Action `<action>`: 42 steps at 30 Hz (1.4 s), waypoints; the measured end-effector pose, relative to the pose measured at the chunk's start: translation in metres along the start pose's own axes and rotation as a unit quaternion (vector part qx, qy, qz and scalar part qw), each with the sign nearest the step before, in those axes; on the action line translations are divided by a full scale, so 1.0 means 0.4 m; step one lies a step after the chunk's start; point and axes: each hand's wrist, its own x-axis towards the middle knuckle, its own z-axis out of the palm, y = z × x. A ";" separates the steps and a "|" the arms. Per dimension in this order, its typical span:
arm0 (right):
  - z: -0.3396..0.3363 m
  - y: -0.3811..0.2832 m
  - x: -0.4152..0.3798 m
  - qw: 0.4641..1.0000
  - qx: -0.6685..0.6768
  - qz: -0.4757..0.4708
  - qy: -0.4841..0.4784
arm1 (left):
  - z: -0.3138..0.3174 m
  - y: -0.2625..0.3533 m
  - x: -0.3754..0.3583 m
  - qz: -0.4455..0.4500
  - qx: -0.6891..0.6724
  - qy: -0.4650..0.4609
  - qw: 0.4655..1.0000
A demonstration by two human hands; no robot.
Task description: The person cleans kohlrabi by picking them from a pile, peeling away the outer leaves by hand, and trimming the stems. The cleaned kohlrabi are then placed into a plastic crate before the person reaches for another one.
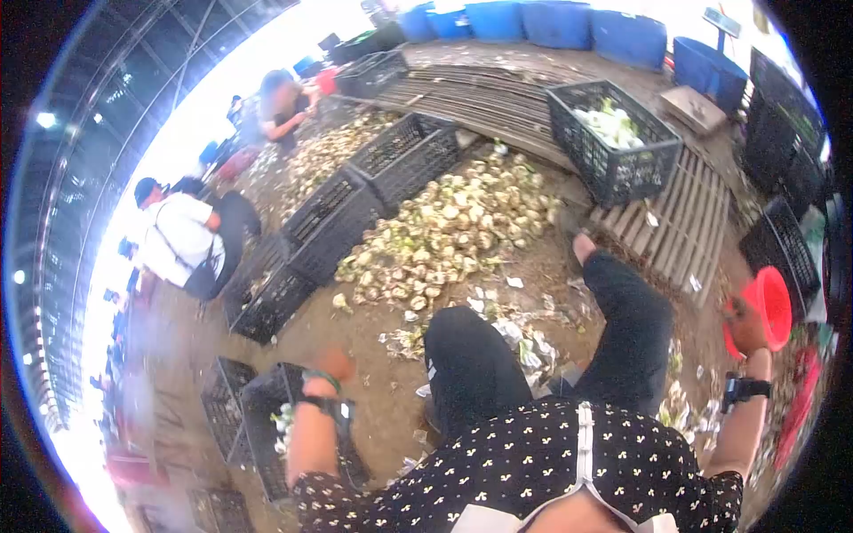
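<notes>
At the right, my right hand point(748, 327) grips the rim of a red plastic tub point(775, 306), which is tilted on its side beside a black crate. My left hand point(332, 362) is at the lower left, smeared by motion, so its fingers cannot be made out. Below and left of it stands a dark crate point(267, 416) with some white and green pieces inside. A heap of pale, round vegetables point(444, 226) lies on the ground in front of my knees. White and green scraps point(524, 342) are scattered between my legs.
Black crates point(330, 211) form a row along the heap's left side. A black crate of white vegetables point(613, 164) stands on wooden slats point(680, 218). Blue barrels point(555, 24) line the back. A person in white point(182, 238) crouches at the left; another person point(283, 111) is farther back.
</notes>
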 end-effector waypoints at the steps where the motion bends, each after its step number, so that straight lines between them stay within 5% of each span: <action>1: -0.081 -0.121 -0.005 0.999 -0.019 -0.016 0.020 | -0.086 -0.034 0.018 0.036 0.010 -0.030 0.999; 2: -0.109 -0.176 0.014 0.999 -0.021 -0.030 0.021 | -0.224 -0.022 -0.008 -0.005 -0.029 0.024 0.999; 4: -0.134 -0.287 0.035 0.941 0.300 -0.145 0.058 | -0.382 -0.065 0.061 0.079 -0.004 0.084 0.993; 5: -0.136 -0.361 0.033 0.940 0.300 -0.155 0.054 | -0.546 0.005 -0.013 0.038 0.016 0.096 0.995; 7: -0.165 -0.508 0.024 0.919 0.294 -0.247 -0.087 | -0.746 0.035 0.011 0.106 0.083 0.214 0.968; 9: -0.195 -0.656 -0.014 0.915 0.142 -0.346 -0.150 | -0.910 0.076 0.050 0.143 0.134 0.264 0.944; 10: -0.225 -0.745 -0.052 0.912 0.061 -0.383 -0.136 | -0.945 0.095 0.064 0.187 0.176 0.457 0.852; 13: -0.273 -0.858 -0.012 0.875 -0.055 -0.470 -0.102 | -1.111 0.145 0.107 0.273 0.093 0.412 0.864; 14: -0.288 -0.884 0.016 0.882 -0.019 -0.461 -0.098 | -1.114 0.207 0.002 0.234 -0.102 0.366 0.895; 15: -0.301 -0.908 0.047 0.887 0.015 -0.451 -0.095 | -1.093 0.271 -0.083 0.180 -0.290 0.295 0.892; 17: -0.332 -0.962 0.124 0.890 -0.076 -0.449 -0.027 | -1.051 0.257 -0.004 0.299 -0.178 0.360 0.866; 18: -0.338 -0.999 0.149 0.886 -0.109 -0.451 -0.016 | -1.016 0.285 0.008 0.246 -0.131 0.391 0.877; 21: -0.281 -1.086 0.191 0.875 -0.185 -0.447 -0.026 | -0.915 0.277 0.196 0.256 0.015 0.357 0.898; 23: -0.237 -1.127 0.228 0.862 -0.236 -0.447 -0.049 | -0.840 0.239 0.318 0.296 -0.017 0.318 0.901; 27: -0.101 -1.206 0.305 0.840 -0.312 -0.430 -0.106 | -0.614 0.190 0.619 0.402 0.062 0.321 0.855; 29: -0.021 -1.229 0.336 0.818 -0.355 -0.429 -0.145 | -0.485 0.202 0.655 0.282 -0.010 0.199 0.939; 33: 0.189 -1.274 0.382 0.753 -0.411 -0.445 -0.256 | -0.254 0.284 0.730 0.260 -0.072 0.048 0.962; 37: 0.363 -1.305 0.465 0.700 -0.419 -0.476 -0.327 | -0.122 0.319 0.802 0.308 -0.024 0.047 0.950; 42: 0.449 -1.307 0.576 0.705 -0.443 -0.454 -0.318 | -0.166 0.353 0.878 0.300 -0.048 0.017 0.953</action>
